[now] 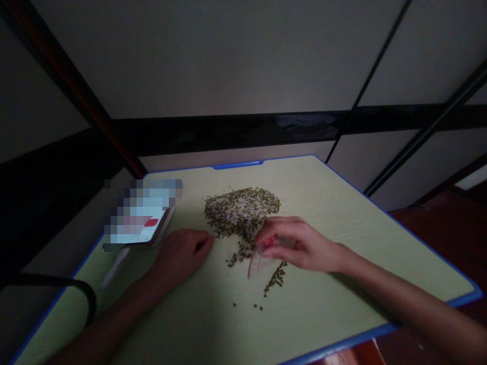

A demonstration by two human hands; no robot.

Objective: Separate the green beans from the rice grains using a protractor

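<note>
On the table [342, 213] lies a pile of small green beans mixed with pale, rice-like grains [241, 205]. My right hand [294, 241] is at the pile's near right edge, its thumb and fingers pinching a clear, curved plastic piece [255, 264] with a pinkish tint. Fingers hide part of that piece, so its full shape is unclear. A small group of loose green beans [276, 279] lies just below this hand. My left hand [184, 251] rests on the table left of the pile, fingers curled in, with nothing visible in it.
A phone or tablet [142, 230] with a lit, partly blurred screen stands tilted at the table's left side. A dark strap or cable [81, 284] curves near my left forearm. Cabinet panels [228, 61] rise behind the table's blue edge. Stray beans [257, 306] lie toward the front.
</note>
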